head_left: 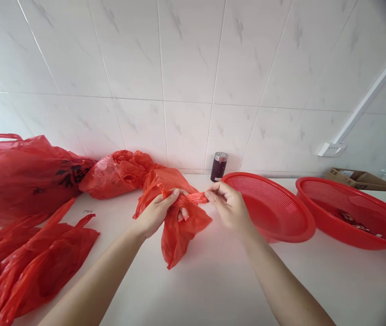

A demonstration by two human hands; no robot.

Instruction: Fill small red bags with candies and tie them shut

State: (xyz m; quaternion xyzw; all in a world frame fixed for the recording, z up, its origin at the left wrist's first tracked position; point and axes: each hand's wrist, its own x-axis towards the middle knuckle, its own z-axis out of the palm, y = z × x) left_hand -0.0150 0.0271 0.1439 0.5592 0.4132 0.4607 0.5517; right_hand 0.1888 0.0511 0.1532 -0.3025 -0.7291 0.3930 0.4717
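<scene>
Between my hands, over the white table, is a thin red plastic bag. My left hand is closed round its gathered middle, with some fingertips showing through beneath the folds. A twisted end of the bag stretches to the right, where my right hand pinches its tip between thumb and fingers. The lower part of the bag hangs loose below my left hand. Behind it, more red plastic touches a crumpled, filled red bag by the wall.
At far left stands a big full red bag with black lettering; flat red bags lie before it. A dark tumbler stands by the wall. Right are a red colander, a red basin holding small packets, and a cardboard box.
</scene>
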